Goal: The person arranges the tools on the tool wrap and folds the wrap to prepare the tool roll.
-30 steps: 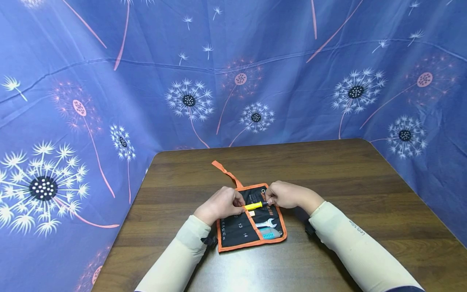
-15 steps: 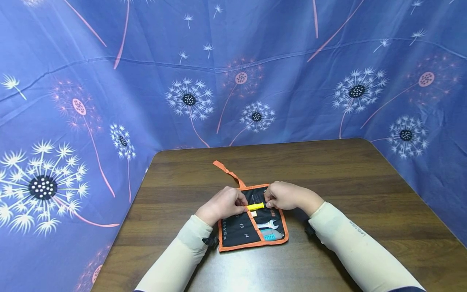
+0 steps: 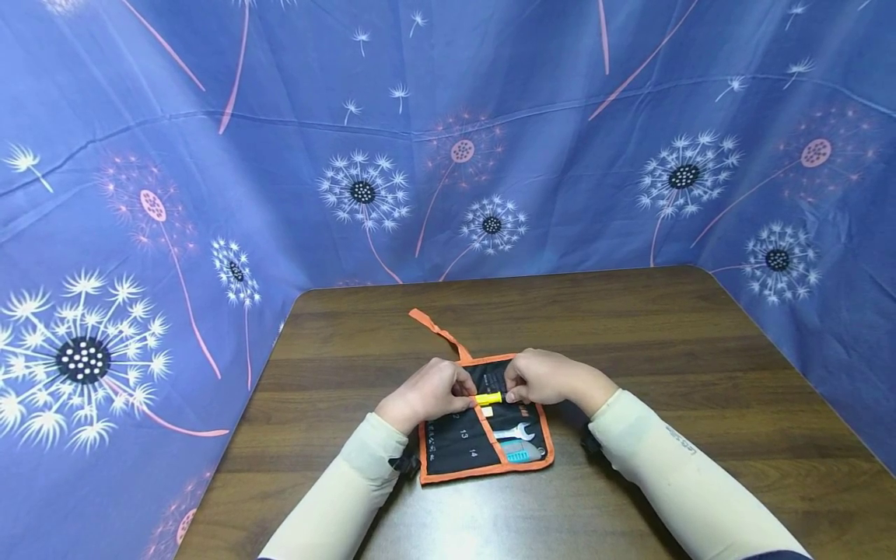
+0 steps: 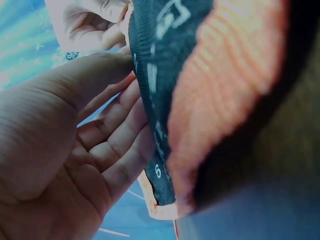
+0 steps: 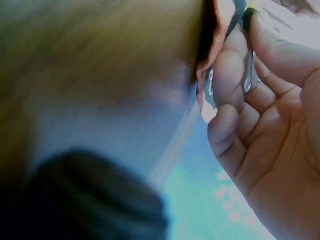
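A black tool pouch (image 3: pixel 448 459) with orange edging lies unfolded on the table. My right hand (image 3: pixel 546 377) pinches a small screwdriver (image 3: pixel 488 398) by its black collar, between thumb and fingers. Its metal shaft (image 5: pixel 248 75) runs back along the fingers in the right wrist view. The yellow handle points left, its far end hidden at the orange-edged pocket. There my left hand (image 3: pixel 430 393) grips the pocket edge; in the left wrist view its fingers (image 4: pixel 120 130) lie against the black cloth. A wrench (image 3: pixel 514 431) and a teal-handled tool (image 3: pixel 521 450) sit in lower pocket slots.
The orange tie strap (image 3: pixel 441 330) trails from the pouch toward the back of the wooden table (image 3: pixel 630 327). Behind the table hangs a blue cloth (image 3: pixel 280 194) with a dandelion print.
My right hand has moved slightly left with the screwdriver, and less of the yellow handle shows outside the pocket. The pouch shifted a little right at first. My left hand keeps hold there.
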Action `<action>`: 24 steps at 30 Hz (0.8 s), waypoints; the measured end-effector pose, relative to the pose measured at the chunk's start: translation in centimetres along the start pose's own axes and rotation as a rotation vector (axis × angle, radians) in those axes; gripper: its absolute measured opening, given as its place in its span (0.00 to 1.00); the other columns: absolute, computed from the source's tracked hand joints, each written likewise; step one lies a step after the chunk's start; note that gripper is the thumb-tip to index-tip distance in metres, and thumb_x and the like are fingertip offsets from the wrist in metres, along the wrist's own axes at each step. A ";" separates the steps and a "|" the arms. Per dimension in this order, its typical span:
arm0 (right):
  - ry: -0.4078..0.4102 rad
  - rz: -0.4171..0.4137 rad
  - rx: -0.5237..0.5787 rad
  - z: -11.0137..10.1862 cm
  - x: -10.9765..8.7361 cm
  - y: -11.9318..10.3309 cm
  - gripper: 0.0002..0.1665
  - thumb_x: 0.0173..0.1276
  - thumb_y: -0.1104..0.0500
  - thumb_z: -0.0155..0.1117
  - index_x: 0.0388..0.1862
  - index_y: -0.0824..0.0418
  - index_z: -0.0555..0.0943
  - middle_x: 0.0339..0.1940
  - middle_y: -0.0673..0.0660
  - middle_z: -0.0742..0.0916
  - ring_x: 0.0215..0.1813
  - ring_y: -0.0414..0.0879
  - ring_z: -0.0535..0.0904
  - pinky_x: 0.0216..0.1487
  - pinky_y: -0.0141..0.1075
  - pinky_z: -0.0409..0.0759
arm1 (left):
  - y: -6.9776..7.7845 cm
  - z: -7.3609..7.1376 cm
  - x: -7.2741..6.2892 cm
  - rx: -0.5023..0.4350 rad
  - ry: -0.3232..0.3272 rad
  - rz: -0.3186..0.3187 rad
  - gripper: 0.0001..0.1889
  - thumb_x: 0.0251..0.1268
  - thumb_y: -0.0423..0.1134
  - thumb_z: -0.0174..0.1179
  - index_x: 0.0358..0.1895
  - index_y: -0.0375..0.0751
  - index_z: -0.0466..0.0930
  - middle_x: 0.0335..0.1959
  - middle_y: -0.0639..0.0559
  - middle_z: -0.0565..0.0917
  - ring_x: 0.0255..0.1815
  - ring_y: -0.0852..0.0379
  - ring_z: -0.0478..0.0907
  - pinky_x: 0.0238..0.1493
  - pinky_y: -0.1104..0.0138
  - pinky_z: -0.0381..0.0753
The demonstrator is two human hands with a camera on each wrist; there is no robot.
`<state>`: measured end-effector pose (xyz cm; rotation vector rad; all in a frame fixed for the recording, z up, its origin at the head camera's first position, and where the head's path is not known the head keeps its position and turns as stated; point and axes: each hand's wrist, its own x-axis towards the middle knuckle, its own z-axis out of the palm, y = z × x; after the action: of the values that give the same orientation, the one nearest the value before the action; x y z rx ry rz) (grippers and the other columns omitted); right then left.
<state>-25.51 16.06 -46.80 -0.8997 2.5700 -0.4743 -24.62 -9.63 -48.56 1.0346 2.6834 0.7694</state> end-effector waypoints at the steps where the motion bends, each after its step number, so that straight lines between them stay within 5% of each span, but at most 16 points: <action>1: 0.002 0.001 0.002 0.0 0.0 0.1 0.15 0.73 0.53 0.72 0.24 0.48 0.84 0.19 0.43 0.82 0.21 0.39 0.75 0.27 0.36 0.74 | 0.0 0.0 0.0 0.007 -0.003 -0.001 0.03 0.65 0.42 0.76 0.37 0.52 0.91 0.27 0.70 0.83 0.29 0.72 0.79 0.34 0.73 0.79; 16: 0.016 -0.017 0.090 -0.6 -2.0 2.2 0.13 0.71 0.63 0.73 0.26 0.51 0.84 0.23 0.42 0.81 0.26 0.38 0.71 0.31 0.36 0.72 | -0.7 -1.9 -1.1 0.035 -0.080 -0.057 0.07 0.59 0.38 0.79 0.33 0.49 0.89 0.28 0.65 0.83 0.30 0.69 0.79 0.37 0.70 0.80; 24: 0.041 -0.028 0.099 -0.6 -2.5 2.7 0.13 0.71 0.66 0.71 0.26 0.52 0.84 0.23 0.43 0.81 0.25 0.38 0.72 0.29 0.35 0.72 | -0.9 -1.7 -1.1 0.042 -0.074 -0.068 0.08 0.59 0.39 0.79 0.31 0.52 0.87 0.26 0.67 0.82 0.29 0.70 0.79 0.37 0.70 0.80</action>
<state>-25.44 19.79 -46.84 -0.9018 2.5483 -0.6278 -24.88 -11.56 -47.63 0.9561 2.6674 0.6526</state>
